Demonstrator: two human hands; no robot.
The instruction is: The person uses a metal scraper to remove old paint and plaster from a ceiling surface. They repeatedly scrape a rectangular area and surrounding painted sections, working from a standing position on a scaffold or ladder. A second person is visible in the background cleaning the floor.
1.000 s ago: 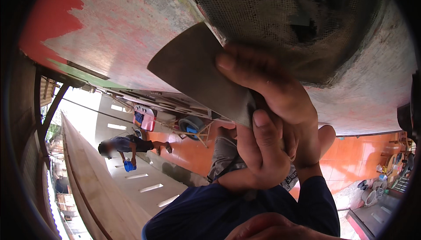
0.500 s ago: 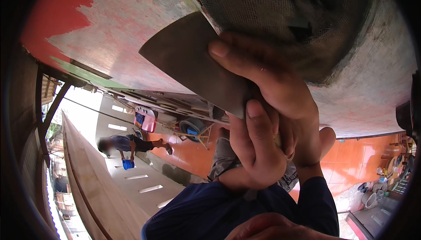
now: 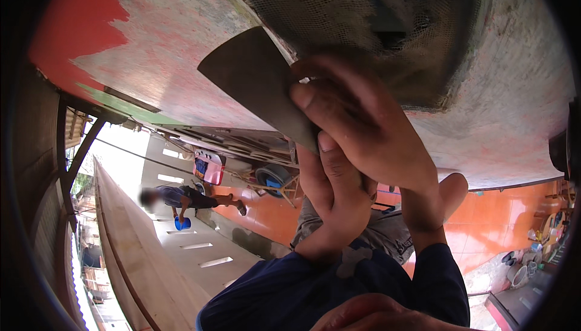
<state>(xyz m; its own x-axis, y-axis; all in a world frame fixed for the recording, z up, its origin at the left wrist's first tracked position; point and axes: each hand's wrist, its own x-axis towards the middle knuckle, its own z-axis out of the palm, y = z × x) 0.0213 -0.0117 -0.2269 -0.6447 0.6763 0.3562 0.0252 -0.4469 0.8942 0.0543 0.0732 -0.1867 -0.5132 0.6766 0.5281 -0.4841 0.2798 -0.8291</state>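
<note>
A putty knife [image 3: 245,77] with a wide dark metal blade is raised before a patchy pale and pink wall [image 3: 187,22]. My left hand [image 3: 339,192] is closed around its lower end, and the handle is hidden by the fingers. My right hand [image 3: 381,125] is at the blade's right edge, thumb and fingers curled together in a pinch. A tiny pale bit shows by these fingertips; what it is I cannot make out. Just beyond the right hand is a mesh-covered opening [image 3: 330,13] in the wall.
Red paint [image 3: 78,22] covers the wall's far left. At lower left another person [image 3: 181,198] holds a blue bucket [image 3: 182,223] near a pale wall with slots. A grey tub [image 3: 275,180] stands on the orange tiled floor [image 3: 478,222]. Pots and other household things [image 3: 520,273] lie at right.
My right hand has shifted slightly left and curled its thumb and fingers into a pinch at the blade's edge. My left hand and the blade have moved and turned a little.
</note>
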